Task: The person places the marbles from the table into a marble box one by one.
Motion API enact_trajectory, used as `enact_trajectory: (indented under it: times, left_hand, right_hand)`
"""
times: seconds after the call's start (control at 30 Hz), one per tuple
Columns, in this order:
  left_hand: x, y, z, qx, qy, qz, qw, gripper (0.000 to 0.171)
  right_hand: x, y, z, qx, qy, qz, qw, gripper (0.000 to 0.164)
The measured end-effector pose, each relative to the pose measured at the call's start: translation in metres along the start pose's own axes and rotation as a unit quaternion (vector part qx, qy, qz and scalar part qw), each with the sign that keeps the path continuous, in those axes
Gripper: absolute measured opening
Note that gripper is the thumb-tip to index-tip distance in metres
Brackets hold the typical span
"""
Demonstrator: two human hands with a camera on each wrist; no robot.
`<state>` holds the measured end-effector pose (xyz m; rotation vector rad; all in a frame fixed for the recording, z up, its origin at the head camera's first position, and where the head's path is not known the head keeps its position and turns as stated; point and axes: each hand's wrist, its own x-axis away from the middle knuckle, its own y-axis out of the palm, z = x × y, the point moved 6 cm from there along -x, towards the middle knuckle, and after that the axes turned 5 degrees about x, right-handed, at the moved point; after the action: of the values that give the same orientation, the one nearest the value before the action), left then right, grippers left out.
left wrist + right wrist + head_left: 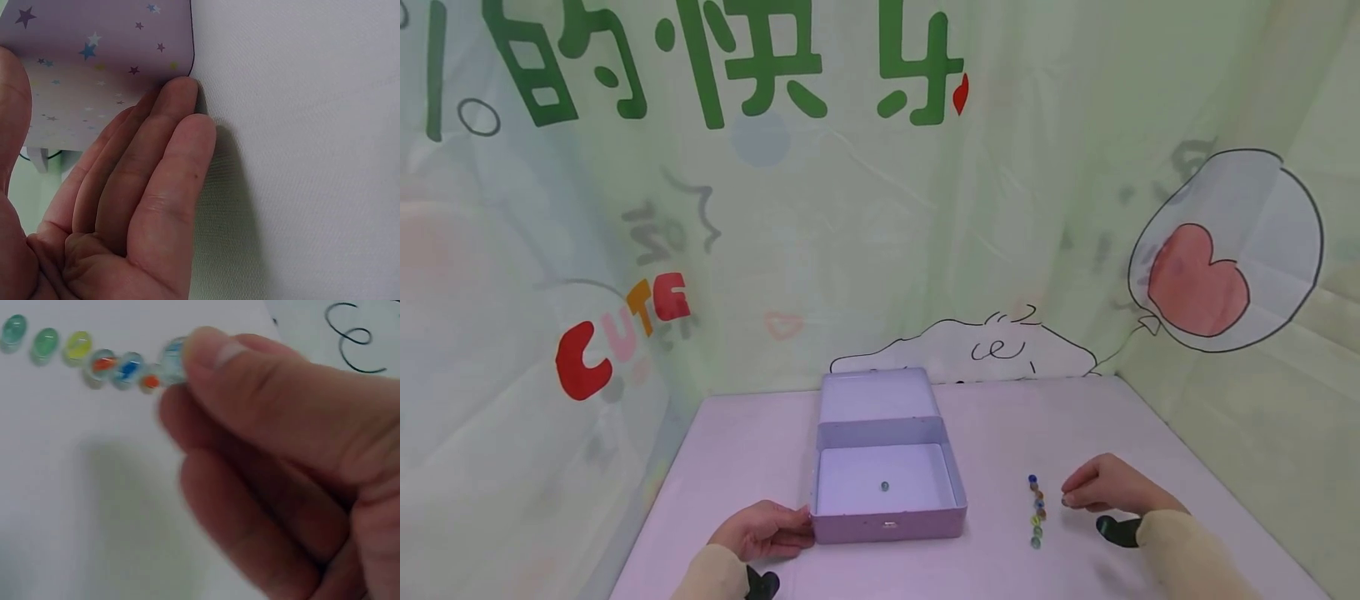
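Note:
My left hand rests beside the front left corner of a lilac box. In the left wrist view its fingers lie nearly straight, tips against the star-printed side. The lid is tilted back, and a single greenish marble sits on the box floor. On the right, my right hand pinches a clear glass marble between thumb and fingers, above the table. Just left of that hand runs a crooked row of several marbles, among them blue, orange, yellow and green ones.
A pale table carries the box and marbles. Behind it and at both sides hangs a light green curtain printed with green characters, coloured letters and a heart balloon.

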<state>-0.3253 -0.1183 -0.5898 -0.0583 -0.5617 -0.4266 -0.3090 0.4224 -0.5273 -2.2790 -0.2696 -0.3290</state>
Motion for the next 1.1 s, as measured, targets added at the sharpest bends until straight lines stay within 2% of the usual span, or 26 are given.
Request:
enact_trajectory:
  times: [0.23,0.4,0.6,0.8,0.93,1.1]
  left_hand:
    - [0.002,0.0,0.002,0.001,-0.003,0.006,1.0,0.033]
    - [0.006,-0.008,0.005,-0.005,-0.008,0.019,0.9998,0.035]
    - [0.006,-0.012,0.004,-0.004,-0.008,0.024,0.9997,0.036]
    - [0.001,-0.011,0.001,-0.005,-0.004,0.021,0.9998,0.038]
    - [-0.003,-0.01,0.001,-0.008,-0.004,0.02,0.9998,0.04]
    - [-0.002,-0.01,0.003,-0.011,0.004,0.015,0.9998,0.04]
  right_hand:
    - [0.01,-0.024,-0.013,0.005,-0.026,-0.019,0.999,0.029]
    - [-0.008,-0.016,-0.052,0.012,-0.056,-0.013,0.998,0.024]
    - [-0.041,0.011,-0.114,0.015,-0.098,-0.031,0.995,0.019]
    - [-0.078,0.047,-0.169,0.012,-0.145,-0.06,0.988,0.016]
    - [-0.096,0.072,-0.193,0.023,-0.16,-0.071,0.984,0.015]
    - [-0.107,0.102,-0.21,0.04,-0.159,-0.076,0.984,0.013]
